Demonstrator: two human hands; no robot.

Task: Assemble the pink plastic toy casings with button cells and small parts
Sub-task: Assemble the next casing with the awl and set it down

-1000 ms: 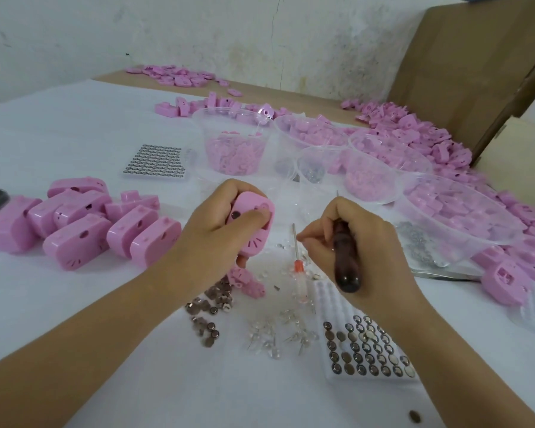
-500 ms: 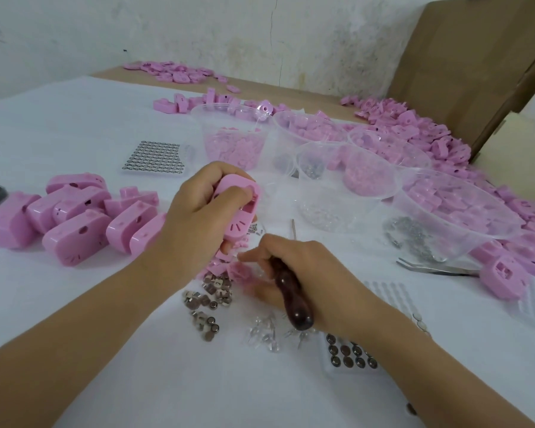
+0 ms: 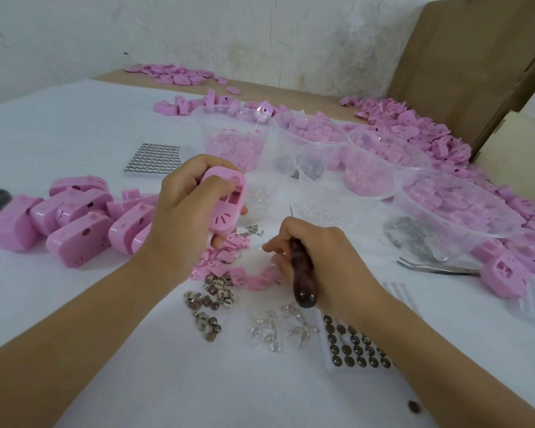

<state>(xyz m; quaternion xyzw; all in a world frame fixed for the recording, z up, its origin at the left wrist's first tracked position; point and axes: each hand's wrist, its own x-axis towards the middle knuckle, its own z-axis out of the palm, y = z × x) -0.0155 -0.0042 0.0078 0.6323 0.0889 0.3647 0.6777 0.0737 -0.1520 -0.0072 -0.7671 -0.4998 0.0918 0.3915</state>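
Two hands over white desk (image 3: pixel 74 128), left hand (image 3: pixel 179 217) gripping pink casing (image 3: pixel 227 202), right hand (image 3: pixel 325 261) fingers (image 3: pixel 274 246) curled round dark-handled screwdriver (image 3: pixel 303 273), tips pinching above small pink parts (image 3: pixel 229 261).

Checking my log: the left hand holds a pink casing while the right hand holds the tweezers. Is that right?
Not quite. In the head view the right hand holds a dark-handled tool; the tweezers lie on the table. The left hand does hold a pink casing.

Left hand (image 3: pixel 179 223) grips a pink casing (image 3: pixel 226 205); right hand (image 3: pixel 318 261) holds a screwdriver (image 3: pixel 301 276).
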